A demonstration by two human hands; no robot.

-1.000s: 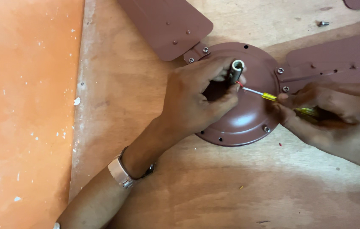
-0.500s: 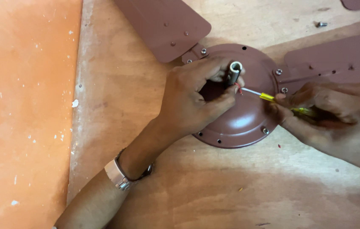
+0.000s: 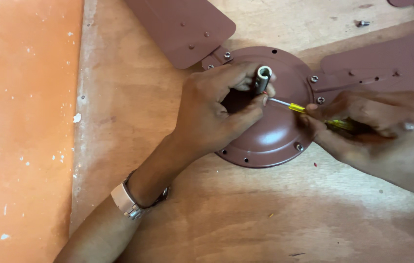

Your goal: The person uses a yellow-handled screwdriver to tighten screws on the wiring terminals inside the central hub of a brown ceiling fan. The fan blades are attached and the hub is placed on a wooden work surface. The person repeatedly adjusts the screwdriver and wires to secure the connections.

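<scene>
Left hand [image 3: 212, 114] fingers are wrapped round the fan's centre shaft [image 3: 262, 78], right hand [image 3: 372, 124] pinches a yellow screwdriver [image 3: 309, 111] lying sideways, tip just beside the left fingertips at the shaft's base.

Glossy brown painted metal fan housing [image 3: 270, 141], bare metal shaft [image 3: 262, 78], worn plywood table [image 3: 246, 214]
</scene>
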